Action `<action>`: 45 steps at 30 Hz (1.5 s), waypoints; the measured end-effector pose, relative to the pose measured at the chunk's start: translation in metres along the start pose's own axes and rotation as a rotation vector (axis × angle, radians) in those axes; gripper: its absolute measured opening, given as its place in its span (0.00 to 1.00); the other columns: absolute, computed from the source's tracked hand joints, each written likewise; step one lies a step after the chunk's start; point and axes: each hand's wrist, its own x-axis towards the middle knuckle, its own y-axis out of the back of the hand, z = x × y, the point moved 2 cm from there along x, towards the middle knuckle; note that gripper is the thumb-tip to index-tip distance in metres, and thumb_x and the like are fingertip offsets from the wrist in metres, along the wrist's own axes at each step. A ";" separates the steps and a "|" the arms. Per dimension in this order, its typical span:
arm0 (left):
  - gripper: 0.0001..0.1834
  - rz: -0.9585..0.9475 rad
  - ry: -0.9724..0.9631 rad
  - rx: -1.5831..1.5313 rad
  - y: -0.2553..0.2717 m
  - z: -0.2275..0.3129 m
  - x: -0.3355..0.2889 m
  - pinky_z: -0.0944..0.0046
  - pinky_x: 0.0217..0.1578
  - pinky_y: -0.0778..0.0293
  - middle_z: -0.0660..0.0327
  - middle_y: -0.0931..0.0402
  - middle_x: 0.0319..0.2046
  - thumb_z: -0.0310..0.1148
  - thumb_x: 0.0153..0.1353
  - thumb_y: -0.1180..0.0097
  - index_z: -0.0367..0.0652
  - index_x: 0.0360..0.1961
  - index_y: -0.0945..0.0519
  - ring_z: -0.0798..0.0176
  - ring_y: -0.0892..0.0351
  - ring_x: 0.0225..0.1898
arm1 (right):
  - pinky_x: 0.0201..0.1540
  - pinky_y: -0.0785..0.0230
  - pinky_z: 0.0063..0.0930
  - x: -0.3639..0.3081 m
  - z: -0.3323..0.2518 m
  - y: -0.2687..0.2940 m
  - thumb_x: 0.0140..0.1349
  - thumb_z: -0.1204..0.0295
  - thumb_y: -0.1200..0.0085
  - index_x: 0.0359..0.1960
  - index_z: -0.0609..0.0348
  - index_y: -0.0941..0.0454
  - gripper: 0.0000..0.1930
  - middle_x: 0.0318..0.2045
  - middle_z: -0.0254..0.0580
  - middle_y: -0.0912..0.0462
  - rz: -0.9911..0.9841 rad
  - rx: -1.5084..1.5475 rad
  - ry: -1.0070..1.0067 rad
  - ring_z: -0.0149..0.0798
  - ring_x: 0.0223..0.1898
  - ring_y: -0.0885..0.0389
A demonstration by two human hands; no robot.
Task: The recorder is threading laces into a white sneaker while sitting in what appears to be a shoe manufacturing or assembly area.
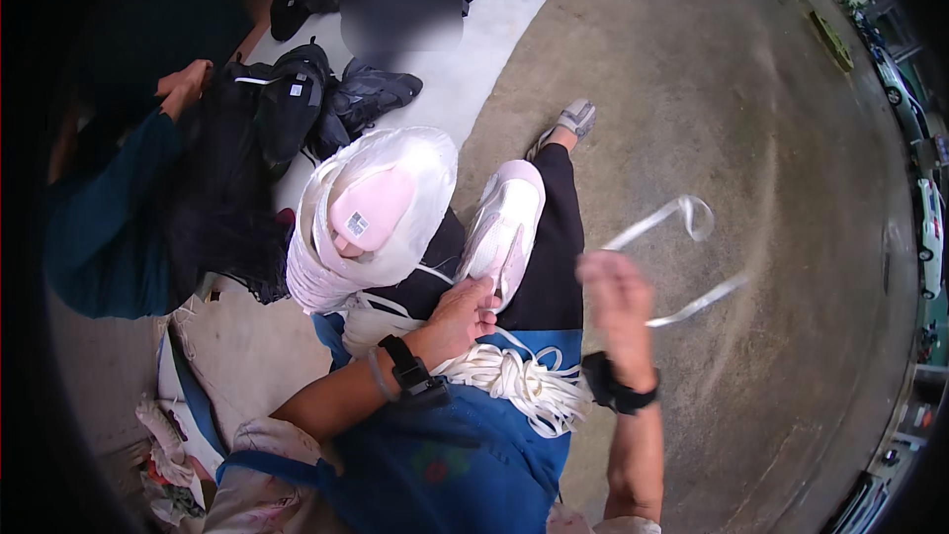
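A pale pink and white shoe (506,232) rests on my lap with its toe pointing away. My left hand (463,318) is closed at the shoe's near end, fingers pinching its edge. To the right of the shoe, my right hand (618,297) is raised and slightly blurred. It is closed on a white shoelace (682,314), whose lengths swing out to the right, one of them curling. A loose bundle of white laces (519,378) lies on my blue apron (425,455), just below my left hand.
Left of the shoe stands an open white bag (435,163) with pink shoe pieces (374,206) inside. Black shoes (292,104) lie on a white sheet (509,10) beyond. A co-worker's hand (183,87) and dark sleeve are at far left. Concrete floor (712,138) extends right toward parked vehicles.
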 end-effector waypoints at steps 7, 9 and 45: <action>0.09 -0.051 -0.040 -0.113 -0.003 -0.001 0.003 0.70 0.22 0.42 0.73 0.37 0.21 0.44 0.67 0.46 0.54 0.33 0.27 0.74 0.40 0.20 | 0.29 0.26 0.48 -0.010 0.033 -0.079 0.60 0.56 0.41 0.36 0.66 0.32 0.22 0.22 0.57 0.20 -0.334 -0.643 -0.117 0.60 0.27 0.18; 0.10 -0.045 -0.043 -0.120 0.001 -0.001 0.002 0.70 0.22 0.42 0.73 0.38 0.20 0.44 0.68 0.47 0.54 0.33 0.28 0.74 0.41 0.19 | 0.28 0.25 0.49 -0.016 0.033 -0.085 0.62 0.59 0.44 0.35 0.65 0.33 0.19 0.22 0.58 0.20 -0.331 -0.656 -0.071 0.60 0.26 0.18; 0.13 -0.361 -0.197 -0.251 0.037 0.126 -0.109 0.76 0.19 0.43 0.74 0.39 0.20 0.39 0.71 0.53 0.42 0.48 0.28 0.78 0.41 0.18 | 0.25 0.30 0.28 -0.042 -0.179 -0.032 0.56 0.68 0.39 0.22 0.61 0.19 0.10 0.21 0.44 0.18 -0.721 0.640 0.216 0.41 0.21 0.20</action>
